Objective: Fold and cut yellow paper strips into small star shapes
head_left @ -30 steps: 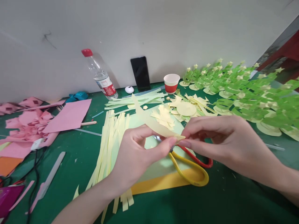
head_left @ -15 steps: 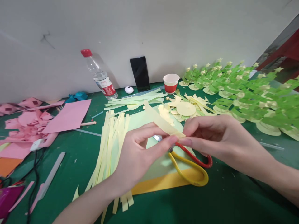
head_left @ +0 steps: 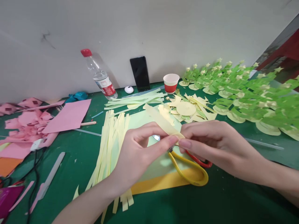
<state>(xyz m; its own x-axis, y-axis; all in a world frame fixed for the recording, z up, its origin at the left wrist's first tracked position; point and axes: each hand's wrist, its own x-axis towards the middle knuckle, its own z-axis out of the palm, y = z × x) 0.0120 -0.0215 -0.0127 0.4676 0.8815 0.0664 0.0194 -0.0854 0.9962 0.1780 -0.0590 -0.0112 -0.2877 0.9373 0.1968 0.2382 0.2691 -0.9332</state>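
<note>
A pale yellow paper strip (head_left: 161,119) slants up and away from my fingers. My left hand (head_left: 144,149) pinches it near its lower end between thumb and fingers. At that same end, my right hand (head_left: 210,143) also pinches the paper, its thumb almost touching the left thumb. Beneath both hands lie scissors (head_left: 191,177) with one yellow and one red handle loop; part of the red loop and the blades are hidden. The scissors rest on pale green paper sheets (head_left: 154,171), with an orange-yellow sheet (head_left: 161,184) along the near edge.
Cut yellow strips (head_left: 107,140) lie left of the sheets. Paper scraps (head_left: 193,107) and a paper cup (head_left: 171,83) stand beyond my hands. Behind are a bottle (head_left: 102,79) and a phone (head_left: 140,74). Green paper spirals with stars (head_left: 245,90) fill the right; pink paper (head_left: 70,116) lies left.
My right hand has shifted slightly, its fingers now closer over the strip's end and covering more of the red loop. The strip's upper tip has dipped a little. The left hand stays put.
</note>
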